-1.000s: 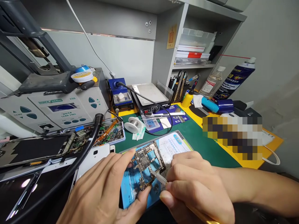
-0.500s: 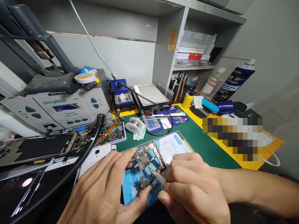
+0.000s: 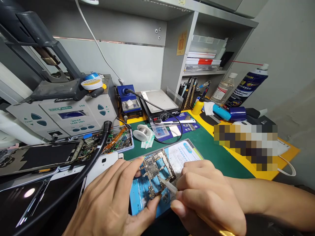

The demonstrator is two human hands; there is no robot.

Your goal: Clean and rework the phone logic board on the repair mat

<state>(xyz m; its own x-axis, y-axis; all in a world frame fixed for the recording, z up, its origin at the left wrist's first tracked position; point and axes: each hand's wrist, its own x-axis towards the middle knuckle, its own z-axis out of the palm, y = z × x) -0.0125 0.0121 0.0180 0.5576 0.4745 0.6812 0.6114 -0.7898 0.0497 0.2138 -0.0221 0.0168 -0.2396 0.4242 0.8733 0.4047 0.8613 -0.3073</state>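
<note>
A phone circuit board (image 3: 154,167) with open gaps in its frame is held by its edges over a blue and white printed mat (image 3: 141,193). My left hand (image 3: 110,196) grips it, index finger at the upper left edge and thumb at the lower edge. Closed round a pointed metal tool (image 3: 169,186), like tweezers, is my right hand (image 3: 209,193). The tool's tip is at the middle of the board; whether it touches is too small to tell. A gold-coloured end of the tool shows below my right hand.
Left stands a grey rework station (image 3: 71,114) with a black hose (image 3: 86,173) crossing phone parts. Behind the mat are a solder spool (image 3: 141,132), a heating plate (image 3: 159,101) and a looping black cable. Right are a yellow bottle (image 3: 198,106) and a spray can (image 3: 246,87).
The view has shifted slightly, and the scene sits a little lower and further right. My right hand has moved slightly right, and more of the tool shows. Both holds are unchanged.
</note>
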